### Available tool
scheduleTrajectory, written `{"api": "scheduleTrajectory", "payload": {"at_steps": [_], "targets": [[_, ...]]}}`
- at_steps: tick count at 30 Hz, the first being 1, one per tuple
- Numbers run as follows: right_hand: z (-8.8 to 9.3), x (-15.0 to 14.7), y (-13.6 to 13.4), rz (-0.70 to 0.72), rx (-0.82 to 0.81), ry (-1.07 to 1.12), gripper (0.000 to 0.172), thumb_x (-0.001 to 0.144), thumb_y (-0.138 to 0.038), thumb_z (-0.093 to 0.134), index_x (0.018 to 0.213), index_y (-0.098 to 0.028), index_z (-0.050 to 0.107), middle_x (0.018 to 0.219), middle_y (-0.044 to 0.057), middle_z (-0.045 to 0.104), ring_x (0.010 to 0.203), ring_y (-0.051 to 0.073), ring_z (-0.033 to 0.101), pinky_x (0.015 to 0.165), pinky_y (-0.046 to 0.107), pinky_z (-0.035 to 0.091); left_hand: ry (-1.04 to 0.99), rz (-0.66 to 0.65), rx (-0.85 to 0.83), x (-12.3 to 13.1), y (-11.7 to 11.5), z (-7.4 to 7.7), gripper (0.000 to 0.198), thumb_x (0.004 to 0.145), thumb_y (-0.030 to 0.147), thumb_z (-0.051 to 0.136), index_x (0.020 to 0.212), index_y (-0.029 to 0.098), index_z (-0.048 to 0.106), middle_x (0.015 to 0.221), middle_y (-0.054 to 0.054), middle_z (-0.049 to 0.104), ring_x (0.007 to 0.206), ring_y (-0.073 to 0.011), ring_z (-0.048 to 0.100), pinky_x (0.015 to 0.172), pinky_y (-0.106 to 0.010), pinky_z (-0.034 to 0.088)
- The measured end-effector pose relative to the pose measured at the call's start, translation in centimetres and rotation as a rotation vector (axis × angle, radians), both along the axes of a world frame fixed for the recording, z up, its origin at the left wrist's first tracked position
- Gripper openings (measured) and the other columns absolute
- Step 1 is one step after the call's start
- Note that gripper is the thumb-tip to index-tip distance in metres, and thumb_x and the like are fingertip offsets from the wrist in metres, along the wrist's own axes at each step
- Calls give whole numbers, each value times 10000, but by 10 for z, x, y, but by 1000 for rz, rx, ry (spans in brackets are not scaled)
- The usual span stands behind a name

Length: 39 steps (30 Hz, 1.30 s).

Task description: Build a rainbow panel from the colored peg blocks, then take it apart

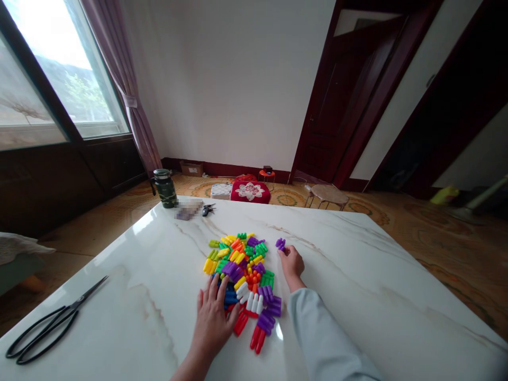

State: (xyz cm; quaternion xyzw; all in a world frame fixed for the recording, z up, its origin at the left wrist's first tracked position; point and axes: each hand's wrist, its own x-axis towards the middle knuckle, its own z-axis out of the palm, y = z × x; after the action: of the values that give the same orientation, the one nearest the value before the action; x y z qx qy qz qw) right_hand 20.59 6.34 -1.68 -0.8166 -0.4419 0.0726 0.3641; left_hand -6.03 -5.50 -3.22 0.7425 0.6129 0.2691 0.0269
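Note:
A heap of plastic toy pieces (238,260) in many colours lies on the white marbled table (341,296). My left hand (215,315) rests on the near left side of the heap with its fingers spread, touching dark blue pieces (230,295). To the right of the heap, my right hand (292,263) pinches a purple toy piece (280,243) between thumb and fingers. White pieces (254,303), purple pieces (266,320) and red pieces (257,338) lie at the heap's near edge.
Large black-handled scissors (59,323) lie at the left of the table. Toward the far left corner stand a camouflage flask (165,188) and small dark pliers (208,209), with a blurred item between them. Beyond the table are a red cushioned stool (250,191) and a round stool (327,194).

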Motion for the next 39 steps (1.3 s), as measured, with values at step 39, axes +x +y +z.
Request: {"api": "scheduleTrajectory", "payload": {"at_steps": [39], "targets": [[46, -23, 67, 739, 55, -48, 169, 667, -54, 624, 733, -198, 683, 869, 78, 694, 992, 236, 555, 974, 408, 349, -6, 7, 15, 2, -1, -2, 631, 844, 361, 533, 1441, 230, 372, 1521, -119, 348, 1426, -290, 258, 1135, -549, 235]]}}
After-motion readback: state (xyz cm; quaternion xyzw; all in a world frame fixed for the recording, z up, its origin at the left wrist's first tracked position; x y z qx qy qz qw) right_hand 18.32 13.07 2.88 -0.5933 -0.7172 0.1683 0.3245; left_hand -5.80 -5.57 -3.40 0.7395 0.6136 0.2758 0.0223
